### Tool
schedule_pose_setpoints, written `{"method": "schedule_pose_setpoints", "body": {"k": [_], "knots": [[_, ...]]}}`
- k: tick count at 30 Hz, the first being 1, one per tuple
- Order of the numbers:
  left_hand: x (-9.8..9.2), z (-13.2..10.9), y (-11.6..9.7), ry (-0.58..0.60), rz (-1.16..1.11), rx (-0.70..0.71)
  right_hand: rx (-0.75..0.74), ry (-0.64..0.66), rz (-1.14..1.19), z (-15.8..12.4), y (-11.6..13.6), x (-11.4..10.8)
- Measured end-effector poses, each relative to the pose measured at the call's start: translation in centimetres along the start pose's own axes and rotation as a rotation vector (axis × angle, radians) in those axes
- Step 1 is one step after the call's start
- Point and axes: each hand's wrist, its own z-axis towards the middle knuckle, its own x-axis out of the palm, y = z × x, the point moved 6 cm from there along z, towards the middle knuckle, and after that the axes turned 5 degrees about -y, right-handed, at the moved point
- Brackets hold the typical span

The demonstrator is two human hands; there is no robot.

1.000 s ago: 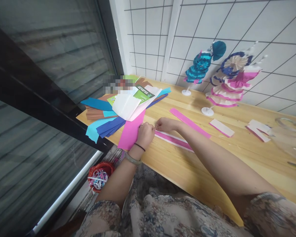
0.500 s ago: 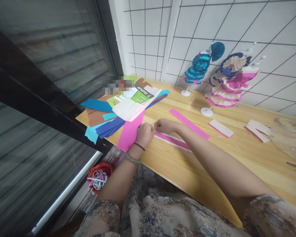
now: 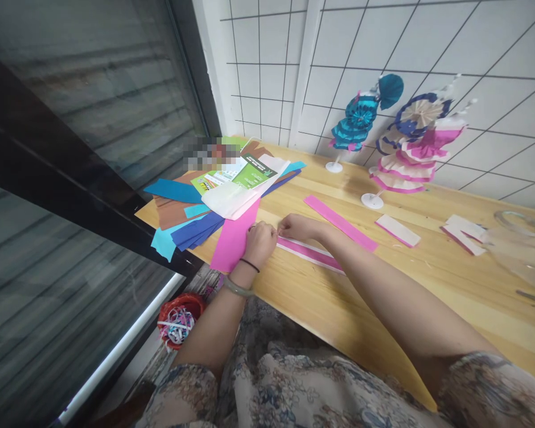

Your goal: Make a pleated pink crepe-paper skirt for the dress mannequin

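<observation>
My left hand (image 3: 259, 242) is curled, its fingertips pinching the left end of a pink-and-white paper strip (image 3: 312, 254) that lies on the wooden table (image 3: 348, 297). My right hand (image 3: 294, 226) pinches the same end from the other side, the fingers of both hands nearly touching. A wide pink paper sheet (image 3: 234, 236) lies just left of my left hand. Another pink strip (image 3: 340, 222) lies beyond my right forearm.
A pile of blue, brown and white paper with green leaflets (image 3: 225, 190) fills the table's left corner. Two paper-fan dolls on white stands (image 3: 361, 119) (image 3: 412, 148) stand by the tiled wall. Small folded pieces (image 3: 397, 230) (image 3: 466, 233) and a clear container (image 3: 519, 244) lie right. A red basket of scraps (image 3: 178, 318) sits on the floor.
Both hands stay pinched on the strip's end with almost no movement; the view has shifted slightly.
</observation>
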Motion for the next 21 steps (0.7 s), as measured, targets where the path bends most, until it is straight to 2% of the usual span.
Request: {"method": "schedule_pose_setpoints", "body": {"k": [11, 21], "knots": [[0.0, -0.03, 0.0, 0.007, 0.006, 0.04, -0.016, -0.014, 0.01, 0.3, -0.29, 0.38], [0.19, -0.17, -0.06, -0.034, 0.02, 0.003, -0.013, -0.038, 0.013, 0.36, -0.31, 0.54]]}}
